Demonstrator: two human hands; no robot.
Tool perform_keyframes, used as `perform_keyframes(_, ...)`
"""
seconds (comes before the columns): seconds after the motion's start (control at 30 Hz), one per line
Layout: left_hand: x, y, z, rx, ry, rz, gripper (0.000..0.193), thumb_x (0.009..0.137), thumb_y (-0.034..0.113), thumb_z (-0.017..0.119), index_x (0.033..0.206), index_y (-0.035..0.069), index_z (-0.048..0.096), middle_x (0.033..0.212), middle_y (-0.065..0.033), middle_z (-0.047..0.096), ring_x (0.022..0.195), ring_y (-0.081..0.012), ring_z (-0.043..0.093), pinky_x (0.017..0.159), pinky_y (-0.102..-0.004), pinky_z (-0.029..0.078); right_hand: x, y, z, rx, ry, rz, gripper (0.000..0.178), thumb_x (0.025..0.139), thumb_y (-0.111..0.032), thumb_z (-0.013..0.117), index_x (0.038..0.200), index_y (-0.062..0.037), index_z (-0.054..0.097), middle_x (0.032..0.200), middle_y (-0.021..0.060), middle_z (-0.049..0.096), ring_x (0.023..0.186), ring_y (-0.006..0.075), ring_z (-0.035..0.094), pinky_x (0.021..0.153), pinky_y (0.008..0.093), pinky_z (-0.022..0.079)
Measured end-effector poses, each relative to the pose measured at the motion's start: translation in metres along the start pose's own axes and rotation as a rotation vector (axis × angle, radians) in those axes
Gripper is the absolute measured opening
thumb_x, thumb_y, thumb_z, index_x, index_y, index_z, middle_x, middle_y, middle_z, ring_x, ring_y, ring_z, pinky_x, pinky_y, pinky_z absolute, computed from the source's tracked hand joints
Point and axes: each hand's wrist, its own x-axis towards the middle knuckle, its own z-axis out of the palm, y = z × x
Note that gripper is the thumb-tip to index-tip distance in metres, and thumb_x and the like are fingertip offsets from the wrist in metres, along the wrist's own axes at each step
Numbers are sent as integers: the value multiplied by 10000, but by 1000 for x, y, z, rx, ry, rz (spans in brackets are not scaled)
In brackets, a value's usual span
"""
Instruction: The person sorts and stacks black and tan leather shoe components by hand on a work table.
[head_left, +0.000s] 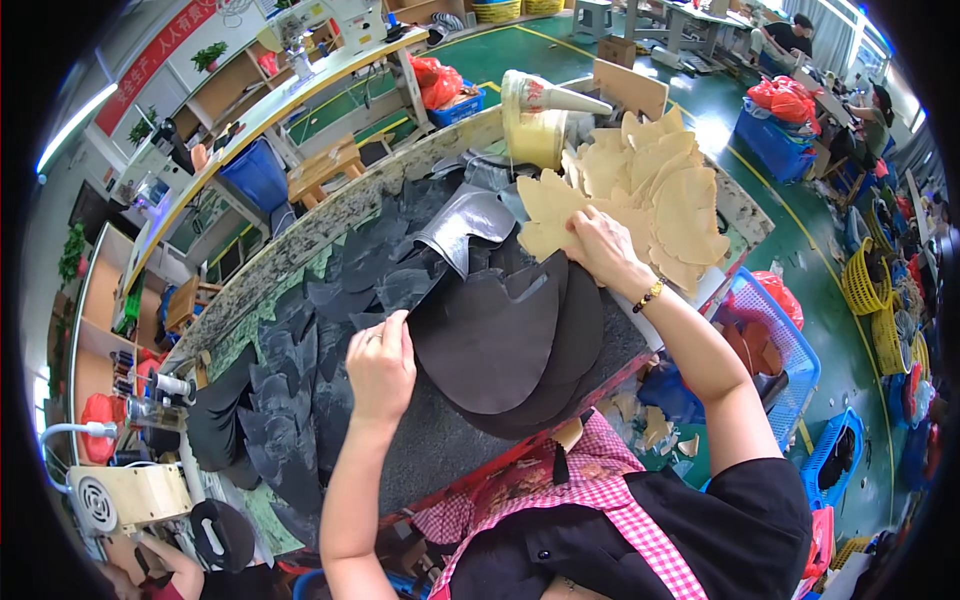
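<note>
Pinching black round-bottomed sheet (490, 350) with left hand (383, 370); touching tan jagged-edged sheets (682, 210) with right hand (607, 250), cannot tell if gripping; beyond, red lettering (534, 95) on cream cylindrical bucket (533, 142).

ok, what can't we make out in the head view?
All in the head view:
- Right hand: palm hidden behind the back of the hand.
- Stacked black cut pieces: full count; the top one covers most of those below.
- Tan cut pieces: full count; they overlap.
- Co-worker's arm, lower left: the rest of that person is largely cut off by the picture's rim.
- Far co-worker, upper right: hands too small.
</note>
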Motion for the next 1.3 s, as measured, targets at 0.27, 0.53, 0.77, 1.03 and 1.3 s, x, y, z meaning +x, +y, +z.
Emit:
perform_keyframes(0.27, -58, 88, 31, -211, 5, 214, 227, 792, 63, 627, 1020, 53, 617, 1105, -91, 622, 1060, -282, 576, 908, -405, 448, 5, -3, 7, 11, -11, 94, 296, 660, -155, 728, 889, -18, 598, 963, 160, 592, 921, 329, 581, 779, 414, 472)
perform_keyframes(0.53, -58, 81, 24, -303, -76, 186, 269, 777, 138, 660, 1031, 59, 621, 1159, -84, 599, 1132, -272, 523, 955, -424, 391, 7, 4, 13, 120, 39, -136, 241, 691, -99, 655, 917, -28, 609, 948, 163, 586, 880, 352, 575, 772, 418, 464)
perform_keyframes(0.77, -60, 91, 27, -289, -25, 167, 280, 758, 138, 669, 1022, 54, 625, 1134, -80, 606, 1103, -270, 524, 922, -414, 400, 24, -2, 12, 79, -35, -97, 269, 659, -66, 645, 923, -21, 610, 951, 173, 578, 906, 352, 575, 789, 407, 459)
perform_keyframes(1.03, -58, 96, 28, -291, -7, 136, 259, 744, 120, 671, 990, 51, 631, 1125, -81, 604, 1091, -271, 527, 913, -413, 406, 29, -4, 19, -51, -34, -93, 283, 641, -67, 664, 917, -34, 612, 930, 140, 598, 899, 308, 589, 785, 378, 464)
perform_keyframes(1.3, -56, 99, 29, -290, 9, 115, 260, 731, 110, 675, 980, 48, 631, 1116, -83, 606, 1077, -272, 534, 901, -410, 414, 42, -2, 14, -71, -155, -1, 168, 639, -137, 676, 740, -11, 630, 819, 152, 638, 763, 322, 612, 684, 393, 478)
